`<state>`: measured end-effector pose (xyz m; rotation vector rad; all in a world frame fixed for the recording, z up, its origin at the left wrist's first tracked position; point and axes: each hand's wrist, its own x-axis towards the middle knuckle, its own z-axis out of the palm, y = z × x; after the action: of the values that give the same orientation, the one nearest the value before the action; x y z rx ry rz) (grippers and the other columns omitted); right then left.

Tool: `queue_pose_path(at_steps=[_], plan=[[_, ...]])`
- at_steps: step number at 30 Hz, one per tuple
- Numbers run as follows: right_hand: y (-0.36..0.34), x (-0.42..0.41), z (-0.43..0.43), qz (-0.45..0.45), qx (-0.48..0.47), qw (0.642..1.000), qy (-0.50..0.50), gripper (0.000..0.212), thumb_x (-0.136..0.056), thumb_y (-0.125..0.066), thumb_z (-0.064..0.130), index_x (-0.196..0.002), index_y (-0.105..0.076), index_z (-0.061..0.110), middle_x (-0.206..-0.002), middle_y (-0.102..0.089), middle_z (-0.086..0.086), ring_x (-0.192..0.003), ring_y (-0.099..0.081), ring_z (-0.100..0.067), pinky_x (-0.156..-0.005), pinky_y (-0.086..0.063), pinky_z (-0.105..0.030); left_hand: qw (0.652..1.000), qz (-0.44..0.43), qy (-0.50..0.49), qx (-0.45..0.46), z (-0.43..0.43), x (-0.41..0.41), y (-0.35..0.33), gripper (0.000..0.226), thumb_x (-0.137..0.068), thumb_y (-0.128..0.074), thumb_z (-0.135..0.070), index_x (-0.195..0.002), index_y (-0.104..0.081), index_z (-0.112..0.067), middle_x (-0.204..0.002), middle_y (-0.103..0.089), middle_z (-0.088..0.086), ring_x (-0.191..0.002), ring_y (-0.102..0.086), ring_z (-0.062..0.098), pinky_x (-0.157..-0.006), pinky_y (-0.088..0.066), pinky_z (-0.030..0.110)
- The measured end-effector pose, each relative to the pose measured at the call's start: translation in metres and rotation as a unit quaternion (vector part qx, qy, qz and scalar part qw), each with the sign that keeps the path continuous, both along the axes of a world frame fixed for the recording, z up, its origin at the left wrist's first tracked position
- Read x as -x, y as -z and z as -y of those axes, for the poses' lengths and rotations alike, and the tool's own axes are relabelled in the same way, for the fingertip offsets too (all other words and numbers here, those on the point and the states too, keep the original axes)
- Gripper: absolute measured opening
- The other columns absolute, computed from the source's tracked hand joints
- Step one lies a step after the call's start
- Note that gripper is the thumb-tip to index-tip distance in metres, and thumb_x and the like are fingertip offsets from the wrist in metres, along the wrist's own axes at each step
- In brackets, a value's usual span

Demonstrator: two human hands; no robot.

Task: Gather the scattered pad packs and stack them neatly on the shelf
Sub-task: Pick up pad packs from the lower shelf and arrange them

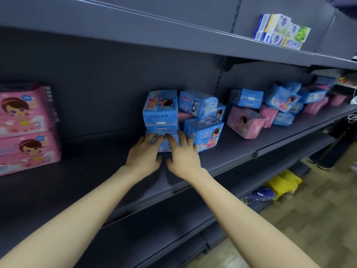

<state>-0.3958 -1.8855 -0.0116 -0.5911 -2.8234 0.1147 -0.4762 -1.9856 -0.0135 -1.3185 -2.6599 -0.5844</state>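
While the left hand point(144, 151) and right hand point(183, 154) are laid side by side, fingers spread flat against the bottom of a blue stack point(160, 115) midway along the shelf point(92, 182), loose packs point(246, 120) are heaped toward its right end.

Blue packs point(160, 111) printed with cartoon girls, pink packs point(244, 122) likewise — dark grey shelf point(241, 149), yellow bags point(282, 183) below, white-blue-green boxes point(280, 31) above.

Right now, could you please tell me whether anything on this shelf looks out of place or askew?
Yes. Right of the blue stack that the left hand and right hand touch, packs lie jumbled: a pink pack leans tilted and a blue pack sits crooked atop others.
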Motion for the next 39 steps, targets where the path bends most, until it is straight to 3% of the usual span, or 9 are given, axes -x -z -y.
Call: queue_pose_path(at_steps=[6, 13, 20, 24, 28, 33, 39], plan=[[-0.008, -0.007, -0.040, -0.022, 0.002, 1.000, -0.001, 0.072, -0.084, -0.055, 0.017, -0.148, -0.023, 0.021, -0.152, -0.016, -0.014, -0.138, -0.018, -0.034, -0.106, -0.029, -0.049, 1.000, -0.003, -0.007, -0.014, -0.045, -0.007, -0.005, 0.058, -0.086, -0.057, -0.018, -0.139, -0.034, -0.017, -0.138, -0.034, 0.002, -0.125, -0.038, 0.023, -0.086, -0.044, 0.037], [-0.014, -0.003, -0.074, -0.065, 0.009, 0.998, -0.027, 0.075, -0.085, -0.059, 0.025, -0.149, -0.021, 0.020, -0.152, -0.020, -0.011, -0.139, -0.019, -0.032, -0.107, -0.030, -0.048, 0.998, 0.003, -0.027, -0.060, -0.079, -0.009, -0.012, 0.059, -0.086, -0.059, -0.016, -0.140, -0.035, -0.016, -0.140, -0.033, 0.005, -0.126, -0.037, 0.025, -0.092, -0.043, 0.038], [-0.019, 0.013, -0.076, -0.106, 0.042, 0.992, -0.058, 0.079, -0.084, -0.058, 0.019, -0.150, -0.015, 0.019, -0.151, -0.021, -0.014, -0.137, -0.020, -0.033, -0.111, -0.023, -0.046, 0.990, -0.045, -0.069, -0.114, -0.071, 0.002, -0.023, 0.048, -0.085, -0.062, -0.013, -0.131, -0.048, -0.014, -0.135, -0.041, 0.004, -0.124, -0.041, 0.023, -0.080, -0.045, 0.038], [-0.024, 0.027, -0.070, -0.094, 0.040, 0.992, -0.069, 0.082, -0.084, -0.057, 0.016, -0.151, -0.009, 0.021, -0.152, -0.019, -0.013, -0.138, -0.018, -0.033, -0.112, -0.022, -0.044, 0.978, -0.078, -0.088, -0.172, -0.058, 0.014, -0.030, 0.046, -0.081, -0.065, -0.010, -0.126, -0.055, -0.009, -0.132, -0.047, 0.009, -0.120, -0.044, 0.029, -0.085, -0.047, 0.042], [-0.028, 0.041, -0.064, -0.097, 0.064, 0.991, -0.066, 0.079, -0.087, -0.056, 0.016, -0.151, -0.009, 0.023, -0.153, -0.016, -0.012, -0.139, -0.015, -0.032, -0.114, -0.020, -0.043, 0.974, -0.091, -0.112, -0.173, -0.048, 0.029, -0.036, 0.055, -0.078, -0.069, -0.013, -0.130, -0.051, -0.012, -0.137, -0.040, 0.010, -0.122, -0.039, 0.031, -0.087, -0.046, 0.043], [-0.030, 0.053, -0.062, -0.097, 0.103, 0.988, -0.066, 0.077, -0.089, -0.058, 0.018, -0.150, -0.011, 0.025, -0.155, -0.011, -0.012, -0.140, -0.014, -0.032, -0.110, -0.028, -0.044, 0.982, 0.016, -0.151, -0.109, -0.042, 0.051, -0.038, 0.085, -0.077, -0.073, -0.027, -0.145, -0.022, -0.024, -0.148, -0.017, 0.011, -0.134, -0.023, 0.034, -0.099, -0.040, 0.048], [-0.028, 0.067, -0.062, -0.116, 0.154, 0.980, -0.060, 0.078, -0.089, -0.061, 0.014, -0.149, -0.013, 0.028, -0.154, -0.010, -0.013, -0.139, -0.020, -0.035, -0.104, -0.036, -0.046, 0.967, 0.153, -0.109, -0.171, -0.042, 0.073, -0.034, 0.093, -0.074, -0.076, -0.021, -0.146, -0.017, -0.022, -0.138, -0.036, 0.011, -0.124, -0.042, 0.028, -0.097, -0.041, 0.038]])
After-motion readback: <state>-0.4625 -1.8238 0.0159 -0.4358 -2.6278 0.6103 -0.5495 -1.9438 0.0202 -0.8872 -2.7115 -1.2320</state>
